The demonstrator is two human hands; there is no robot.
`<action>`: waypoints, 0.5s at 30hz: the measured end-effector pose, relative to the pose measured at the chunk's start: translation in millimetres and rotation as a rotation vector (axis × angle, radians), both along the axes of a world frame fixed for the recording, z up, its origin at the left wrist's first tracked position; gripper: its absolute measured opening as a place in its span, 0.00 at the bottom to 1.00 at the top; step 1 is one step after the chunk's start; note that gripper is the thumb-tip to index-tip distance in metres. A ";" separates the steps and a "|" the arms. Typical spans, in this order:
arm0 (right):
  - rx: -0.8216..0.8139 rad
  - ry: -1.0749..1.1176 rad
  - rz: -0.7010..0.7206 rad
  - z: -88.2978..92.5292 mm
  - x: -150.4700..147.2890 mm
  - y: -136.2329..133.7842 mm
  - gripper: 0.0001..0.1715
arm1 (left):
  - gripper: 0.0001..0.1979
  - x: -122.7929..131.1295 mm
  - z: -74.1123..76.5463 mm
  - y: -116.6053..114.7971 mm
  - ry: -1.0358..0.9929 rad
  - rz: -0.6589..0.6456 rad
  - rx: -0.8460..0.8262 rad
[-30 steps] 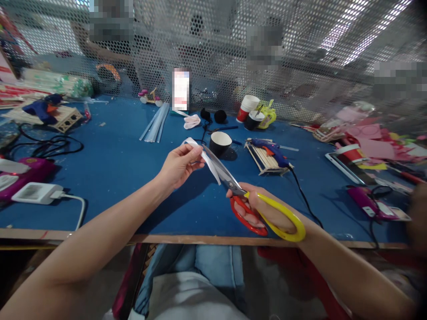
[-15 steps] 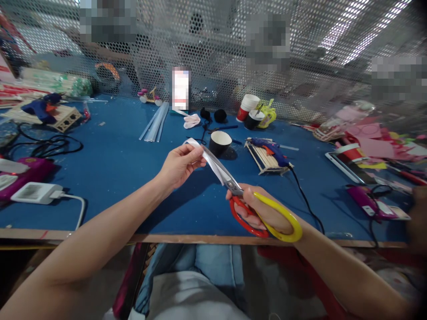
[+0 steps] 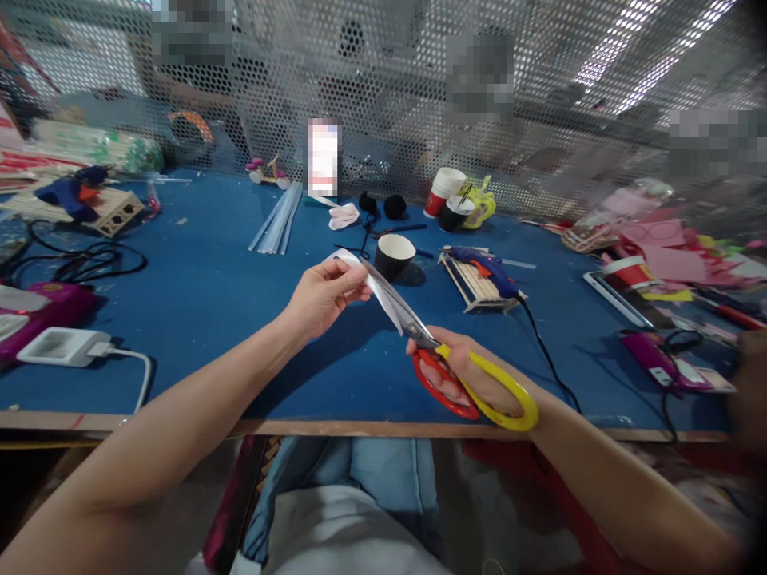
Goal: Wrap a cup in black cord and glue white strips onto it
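Between the thumb and fingers of my left hand (image 3: 328, 297) is pinched a strip of white paper (image 3: 385, 297). My right hand (image 3: 455, 363) grips a pair of scissors (image 3: 506, 391) with one red and one yellow handle loop. The scissor blades lie along the paper and point toward my left fingertips; part of them is hidden by it. Just beyond the paper stands a black paper cup (image 3: 395, 257), upright with its white inside showing. To the right of the cup, a blue glue gun (image 3: 485, 267) rests on a small rack of wooden sticks (image 3: 464, 287).
Clear glue sticks (image 3: 279, 220) lie at the back beside a propped phone (image 3: 323, 160). Stacked paper cups (image 3: 444, 192) stand near the perforated metal screen (image 3: 383, 96). A second glue gun (image 3: 75, 196), power strips and cords occupy the left. Pink paper (image 3: 665, 259) and a tablet (image 3: 626, 299) are on the right.
The scissor handles have come slightly closer together, with the blades closing along the paper. My left hand keeps the same pinch in nearly the same place.
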State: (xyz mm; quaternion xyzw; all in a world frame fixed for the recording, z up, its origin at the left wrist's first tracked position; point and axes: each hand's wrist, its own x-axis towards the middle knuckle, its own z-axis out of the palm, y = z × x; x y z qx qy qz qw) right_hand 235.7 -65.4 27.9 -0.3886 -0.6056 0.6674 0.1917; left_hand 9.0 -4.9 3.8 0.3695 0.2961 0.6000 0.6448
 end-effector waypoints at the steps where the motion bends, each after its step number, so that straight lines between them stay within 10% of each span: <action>1: -0.007 -0.005 -0.001 1.1 -0.2 0.4 0.37 | 0.13 0.1 0.2 0.0 0.001 0.000 -0.001; 15: -0.001 -0.082 -0.070 6.7 -9.4 -0.5 0.28 | 0.13 0.9 -0.2 0.2 0.012 -0.022 -0.002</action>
